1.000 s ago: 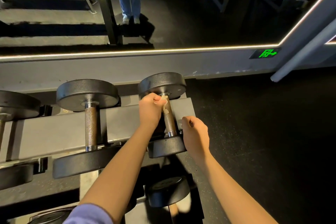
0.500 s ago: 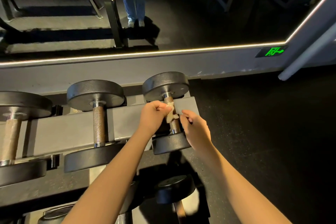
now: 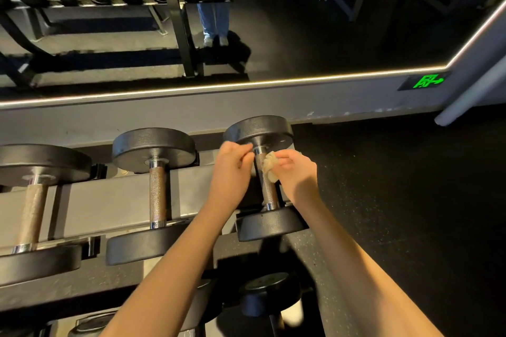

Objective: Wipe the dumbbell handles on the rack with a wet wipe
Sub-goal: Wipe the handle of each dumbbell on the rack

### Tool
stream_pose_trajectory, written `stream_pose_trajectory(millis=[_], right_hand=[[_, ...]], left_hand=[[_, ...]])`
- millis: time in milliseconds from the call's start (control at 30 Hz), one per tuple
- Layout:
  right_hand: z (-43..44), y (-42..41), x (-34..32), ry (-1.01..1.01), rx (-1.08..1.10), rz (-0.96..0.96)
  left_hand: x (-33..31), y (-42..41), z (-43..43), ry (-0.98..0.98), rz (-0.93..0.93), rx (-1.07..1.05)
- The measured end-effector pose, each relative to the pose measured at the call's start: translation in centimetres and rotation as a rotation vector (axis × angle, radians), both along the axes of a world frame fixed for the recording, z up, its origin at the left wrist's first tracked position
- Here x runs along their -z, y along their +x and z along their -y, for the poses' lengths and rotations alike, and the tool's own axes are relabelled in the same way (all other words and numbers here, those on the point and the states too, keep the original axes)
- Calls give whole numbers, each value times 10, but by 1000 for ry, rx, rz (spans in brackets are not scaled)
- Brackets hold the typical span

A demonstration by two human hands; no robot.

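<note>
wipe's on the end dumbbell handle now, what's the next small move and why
Probably slide the crumpled beige wet wipe, pinched in the right-hand grip, down the knurled metal handle of the rightmost black dumbbell toward its near head: the wipe sits by the far collar, and the stretch below is uncovered.

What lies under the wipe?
The wipe lies against the rightmost dumbbell's handle, held by the right hand. The handle part beneath it is covered.

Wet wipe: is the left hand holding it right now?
No, the right hand pinches the wet wipe against the rightmost handle; the left hand, beside it, holds no wipe.
</note>
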State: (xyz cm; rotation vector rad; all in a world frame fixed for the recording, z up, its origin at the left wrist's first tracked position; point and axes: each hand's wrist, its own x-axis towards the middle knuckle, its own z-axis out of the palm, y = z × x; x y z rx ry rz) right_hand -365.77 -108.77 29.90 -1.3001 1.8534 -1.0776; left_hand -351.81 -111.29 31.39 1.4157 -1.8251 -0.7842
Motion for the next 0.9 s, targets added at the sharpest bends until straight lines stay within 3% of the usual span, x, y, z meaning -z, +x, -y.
stream_pose_trajectory(millis=[100,200,300,400,533,667,767,900], right_hand=[[18,-1,14,126,-18,-52],[20,-3,17,178,-112,-77],[8,-2,25,19,-204,-182],[6,-2,38,-16,-268,-280],[16,2,32,-106,-150,-319],[44,5,26,28,5,-240],[49,4,28,43,16,-317],[22,3,33,-191,-32,-464]], left_hand=[[-4,11,12,-132,50,-57],[2,16,23,-59,152,10],[4,17,27,-42,158,-1],[3,17,29,-55,172,-9],[4,18,28,-61,181,-8],[4,17,30,-60,184,-14],[3,18,31,-58,175,-18],[5,18,30,-62,177,-23]])
